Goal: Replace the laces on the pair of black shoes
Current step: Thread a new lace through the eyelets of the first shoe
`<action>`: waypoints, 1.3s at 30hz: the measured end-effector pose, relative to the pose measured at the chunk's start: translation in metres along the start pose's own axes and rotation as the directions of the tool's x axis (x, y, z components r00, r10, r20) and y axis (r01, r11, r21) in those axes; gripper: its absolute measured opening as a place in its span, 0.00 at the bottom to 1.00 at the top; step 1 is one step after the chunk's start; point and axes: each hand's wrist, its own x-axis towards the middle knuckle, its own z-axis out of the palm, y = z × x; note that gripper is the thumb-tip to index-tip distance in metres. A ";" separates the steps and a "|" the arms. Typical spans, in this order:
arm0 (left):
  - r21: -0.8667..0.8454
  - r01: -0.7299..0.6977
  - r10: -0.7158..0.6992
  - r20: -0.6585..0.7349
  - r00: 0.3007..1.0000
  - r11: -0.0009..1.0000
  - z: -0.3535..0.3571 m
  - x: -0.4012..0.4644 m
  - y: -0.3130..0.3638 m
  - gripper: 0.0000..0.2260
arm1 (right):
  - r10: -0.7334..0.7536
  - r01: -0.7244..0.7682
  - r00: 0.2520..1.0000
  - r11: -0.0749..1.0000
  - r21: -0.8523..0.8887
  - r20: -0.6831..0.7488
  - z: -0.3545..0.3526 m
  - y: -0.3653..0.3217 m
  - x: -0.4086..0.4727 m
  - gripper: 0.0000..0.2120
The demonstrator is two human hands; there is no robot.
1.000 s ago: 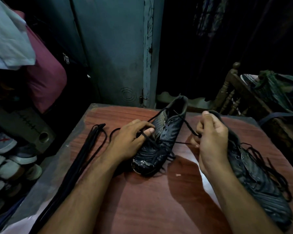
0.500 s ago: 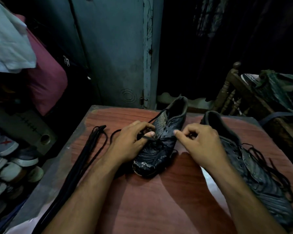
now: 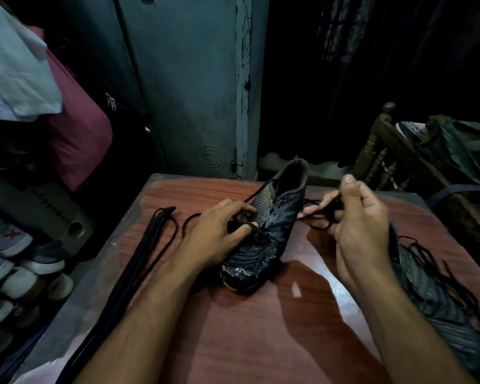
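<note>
At worktop (image 3: 261, 342) centre, the left hand (image 3: 219, 236) pins the black shoe (image 3: 263, 239) while the right hand (image 3: 355, 225), at 2 o'clock, pinches its lace (image 3: 320, 210); unlacing appears underway, requiring further pulls through remaining eyelets.

The room around me is dim. My reddish wooden table (image 3: 233, 342) stands before a grey-blue metal door (image 3: 189, 87). To my left hang a maroon bag (image 3: 78, 134) and a white cloth (image 3: 14, 76) above stacked sneakers (image 3: 14, 261); a carved wooden chair (image 3: 377, 151) stands right.
</note>
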 end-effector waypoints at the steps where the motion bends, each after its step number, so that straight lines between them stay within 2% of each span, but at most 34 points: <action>1: 0.007 -0.004 0.004 0.006 1.000 1.000 0.000 0.000 0.000 0.13 | -0.035 0.035 0.999 0.999 0.019 -0.016 0.000 -0.002 0.001 0.16; 4: 0.024 -0.023 0.022 0.027 0.999 0.999 -0.001 -0.001 0.001 0.15 | -0.079 0.079 0.996 0.997 0.016 -0.052 -0.002 -0.004 0.003 0.14; 6: 0.020 -0.021 0.021 0.037 0.999 1.000 -0.002 -0.002 0.002 0.15 | -0.101 0.098 0.993 0.994 -0.048 -0.055 -0.005 0.000 0.003 0.14; 8: 0.021 -0.012 0.010 0.050 0.999 1.000 -0.002 -0.003 0.004 0.16 | -0.217 0.203 0.976 0.929 -0.311 -0.010 -0.010 0.003 0.003 0.13; 10: 0.026 -0.008 0.006 0.053 0.999 1.000 -0.003 -0.003 0.005 0.17 | -0.316 0.333 0.938 0.709 -0.622 0.142 -0.015 0.006 0.003 0.11; 11: 0.028 -0.011 0.009 0.053 0.999 1.000 -0.003 -0.003 0.006 0.17 | -0.290 0.360 0.930 0.596 -0.718 0.226 -0.016 0.007 0.002 0.10; 13: 0.027 -0.016 0.014 0.057 0.998 1.000 -0.003 -0.003 0.007 0.17 | -0.120 0.358 0.933 0.421 -0.834 0.340 -0.015 0.009 -0.001 0.13; 15: 0.031 -0.015 0.014 0.061 0.998 0.999 -0.002 -0.004 0.008 0.17 | 0.094 0.308 0.935 0.270 -0.912 0.343 -0.013 0.014 -0.003 0.16; 17: 0.048 -0.015 0.012 0.061 0.998 0.999 0.000 -0.004 0.009 0.18 | 0.159 0.278 0.937 0.204 -0.939 0.312 -0.012 0.016 -0.004 0.18; 21: 0.073 0.003 -0.008 0.073 0.997 0.997 0.003 -0.002 0.008 0.18 | 0.076 0.311 0.941 0.197 -0.930 0.331 -0.016 0.017 0.000 0.17; 25: 0.057 0.000 -0.005 0.079 0.997 0.998 0.004 -0.001 0.009 0.19 | -0.047 0.417 0.905 0.303 -0.857 0.424 -0.020 0.023 0.006 0.14; 28: 0.033 0.004 -0.006 0.074 0.997 0.999 0.005 -0.001 0.010 0.19 | -0.149 0.468 0.883 0.333 -0.819 0.444 -0.018 0.025 0.004 0.12; 33: 0.051 -0.035 0.029 0.106 0.994 0.998 0.004 -0.003 0.009 0.21 | -0.098 0.351 0.933 0.462 -0.814 0.347 -0.015 0.035 0.002 0.12; 39: 0.113 -0.172 0.166 0.063 0.984 0.979 0.009 -0.003 0.012 0.13 | -0.136 0.346 0.937 0.489 -0.801 0.321 -0.014 0.033 0.003 0.13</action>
